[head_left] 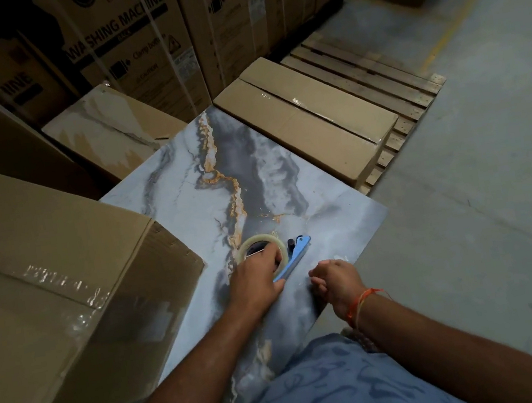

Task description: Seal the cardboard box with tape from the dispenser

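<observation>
A blue tape dispenser [294, 257] with a roll of clear tape [279, 245] lies on a marble-patterned slab [254, 175]. My left hand [256, 279] rests on the roll and grips the dispenser. My right hand [335, 282] hovers just to its right near the slab's edge, fingers curled with nothing in them. A large cardboard box [59, 298] stands to the left on the slab, with clear tape along its top seam.
A long flat carton [310, 116] lies on a wooden pallet [377, 76] behind the slab. Tall washing machine cartons [140, 48] stand at the back. More boxes [104, 128] crowd the left. Bare concrete floor [475, 172] spreads to the right.
</observation>
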`<state>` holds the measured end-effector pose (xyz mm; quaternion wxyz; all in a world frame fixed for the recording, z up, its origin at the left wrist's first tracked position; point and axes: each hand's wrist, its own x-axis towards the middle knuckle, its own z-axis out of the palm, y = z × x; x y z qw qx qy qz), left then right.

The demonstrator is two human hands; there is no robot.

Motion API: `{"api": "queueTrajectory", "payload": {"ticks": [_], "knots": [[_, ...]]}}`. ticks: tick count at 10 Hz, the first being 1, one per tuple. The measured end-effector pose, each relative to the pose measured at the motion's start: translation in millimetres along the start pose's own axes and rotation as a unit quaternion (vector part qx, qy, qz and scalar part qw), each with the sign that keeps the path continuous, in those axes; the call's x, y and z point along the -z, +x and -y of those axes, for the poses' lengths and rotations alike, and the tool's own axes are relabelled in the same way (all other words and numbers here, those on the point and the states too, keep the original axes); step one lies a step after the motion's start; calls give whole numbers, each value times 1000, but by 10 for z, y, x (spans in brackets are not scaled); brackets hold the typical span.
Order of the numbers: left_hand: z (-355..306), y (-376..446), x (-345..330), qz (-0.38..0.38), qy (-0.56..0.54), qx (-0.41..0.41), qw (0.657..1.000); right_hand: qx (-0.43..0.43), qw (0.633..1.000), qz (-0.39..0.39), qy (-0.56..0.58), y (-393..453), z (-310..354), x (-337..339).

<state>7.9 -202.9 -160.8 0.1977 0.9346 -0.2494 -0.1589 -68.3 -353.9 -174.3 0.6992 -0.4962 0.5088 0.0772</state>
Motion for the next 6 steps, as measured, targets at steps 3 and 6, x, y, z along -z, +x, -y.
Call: {"api": "queueTrajectory", "payload": {"ticks": [3, 6], "knots": [[-177, -220, -74, -23, 59, 35, 997, 109, 982, 86, -126, -48, -97, 263], [-705, -1024, -432, -186, 79, 186, 961, 356, 811, 156, -439, -148, -113, 948]]}}
